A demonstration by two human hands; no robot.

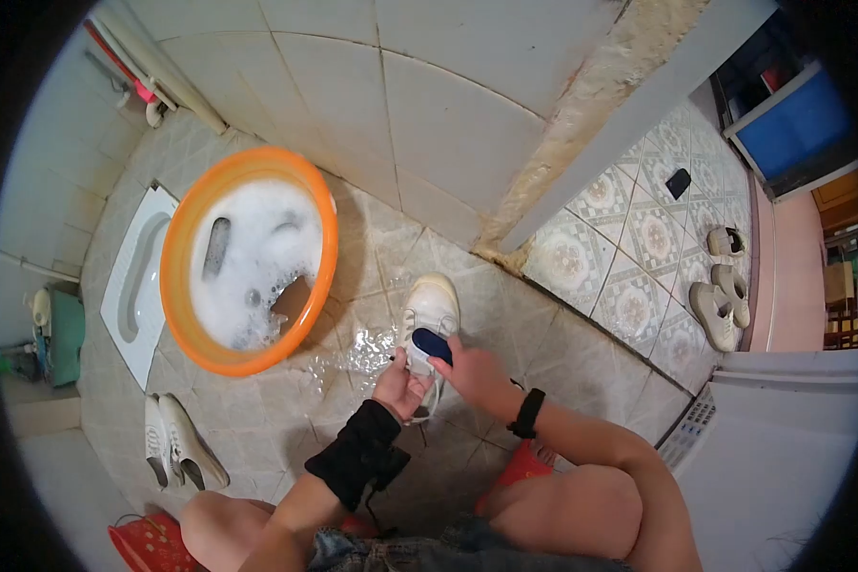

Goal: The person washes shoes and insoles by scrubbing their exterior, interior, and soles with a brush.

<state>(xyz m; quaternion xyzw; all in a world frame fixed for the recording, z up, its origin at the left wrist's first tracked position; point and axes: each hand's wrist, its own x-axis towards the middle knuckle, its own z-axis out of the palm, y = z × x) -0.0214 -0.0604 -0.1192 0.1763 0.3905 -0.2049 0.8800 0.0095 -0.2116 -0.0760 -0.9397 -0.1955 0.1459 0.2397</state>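
Observation:
A white lace-up shoe (433, 297) rests on the wet tiled floor in front of me, toe pointing away. My left hand (400, 389) is closed on the shoe near its tongue and opening, with a black cuff at the wrist. In my right hand (475, 375) is a dark blue scrubbing brush (432, 344), pressed against the upper of the shoe around the laces. The brush's bristles are hidden underneath. A loose white lace hangs near my left fingers.
An orange basin (328, 276) of soapy water stands left of the shoe, beside a white squat toilet (124, 334). White shoes (183, 439) lie at lower left. More shoes (713, 315) sit beyond the raised threshold on the right. A red bucket (153, 543) is at bottom left.

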